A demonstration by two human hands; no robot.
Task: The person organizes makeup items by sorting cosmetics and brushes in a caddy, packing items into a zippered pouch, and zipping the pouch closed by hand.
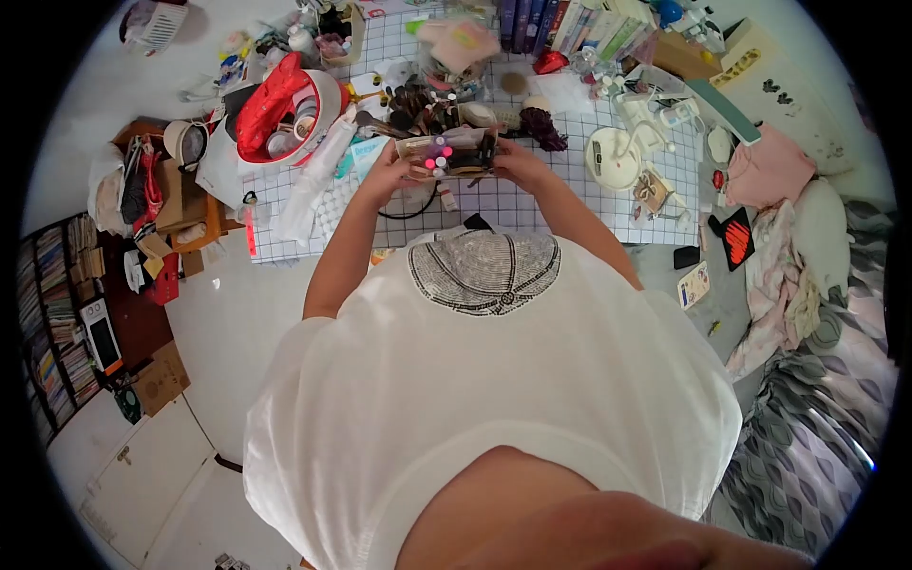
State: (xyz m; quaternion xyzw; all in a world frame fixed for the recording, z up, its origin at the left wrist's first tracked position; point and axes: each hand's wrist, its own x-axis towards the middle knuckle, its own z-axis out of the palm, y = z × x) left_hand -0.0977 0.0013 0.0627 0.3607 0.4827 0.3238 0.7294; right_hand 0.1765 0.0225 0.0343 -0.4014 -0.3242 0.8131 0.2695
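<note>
Between my two hands is a small open box (467, 169) with cosmetic tubes and bottles in it, some with pink and purple caps. My left hand (388, 177) grips its left end, and my right hand (519, 164) is closed round the right end. Just beyond the box lies a heap of makeup brushes (418, 112). A dark purple bunched item (541, 129) is near my right hand. A turquoise and white packet (366, 157) lies by my left hand. Under the box, a black loop (410, 211) and a small white tube (448, 198) rest on the grid-patterned tabletop.
On the left stands a round white container (332, 104) with a red bag and jars. A row of books (579, 28) lines the back. To the right are a white lamp-like stand (613, 161) and a pink cloth (769, 166). Bookshelves (52, 313) stand far left.
</note>
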